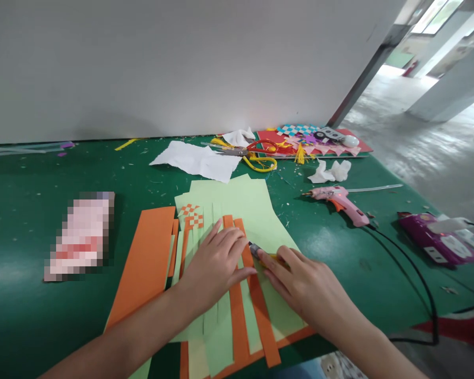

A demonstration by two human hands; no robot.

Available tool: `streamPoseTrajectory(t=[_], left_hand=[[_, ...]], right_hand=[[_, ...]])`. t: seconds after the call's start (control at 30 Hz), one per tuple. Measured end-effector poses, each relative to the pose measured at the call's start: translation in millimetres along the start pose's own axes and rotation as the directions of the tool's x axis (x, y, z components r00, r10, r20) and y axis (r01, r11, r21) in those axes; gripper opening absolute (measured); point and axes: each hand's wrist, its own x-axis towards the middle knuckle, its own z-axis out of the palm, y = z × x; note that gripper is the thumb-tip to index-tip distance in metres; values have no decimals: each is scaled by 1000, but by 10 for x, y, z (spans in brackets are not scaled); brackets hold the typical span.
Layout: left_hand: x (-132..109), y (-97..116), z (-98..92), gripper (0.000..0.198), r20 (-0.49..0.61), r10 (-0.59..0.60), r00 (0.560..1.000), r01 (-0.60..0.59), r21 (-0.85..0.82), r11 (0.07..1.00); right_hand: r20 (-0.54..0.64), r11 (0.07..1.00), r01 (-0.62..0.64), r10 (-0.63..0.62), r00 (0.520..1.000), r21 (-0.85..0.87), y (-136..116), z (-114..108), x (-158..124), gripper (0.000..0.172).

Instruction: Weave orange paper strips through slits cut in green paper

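Observation:
My right hand (300,279) grips a yellow utility knife (278,258). Its dark tip (254,248) points left, beside an orange paper strip (260,305). With fingers and thumb spread, my left hand (217,258) lies over the paper strips and presses on them. Another orange strip (237,316) runs out from under that hand. Beneath the hands is a stack of light green paper (237,192), with several narrow slits cut in it. Small orange and white checkered woven pieces (193,220) rest just past my left fingers. An orange sheet (148,263) lies under my left forearm.
Scissors (243,151) with red and yellow handles lie behind the paper, by a torn white sheet (197,159). To the right are a pink glue gun (339,202) with its cord and a purple power strip (438,239). A blurred pink item (81,237) sits left.

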Motion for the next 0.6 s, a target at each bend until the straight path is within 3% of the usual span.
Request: streamPoseTrajectory(t=[0.2, 0.6], left_hand=[[9, -59, 51, 74, 28, -60, 998, 60, -3, 998], [5, -63, 59, 66, 4, -46, 999, 46, -20, 999]], right_hand=[[10, 1000, -5, 5, 1000, 15, 9, -7, 22, 35], [-30, 1000, -4, 4, 1000, -22, 100, 39, 195, 33]])
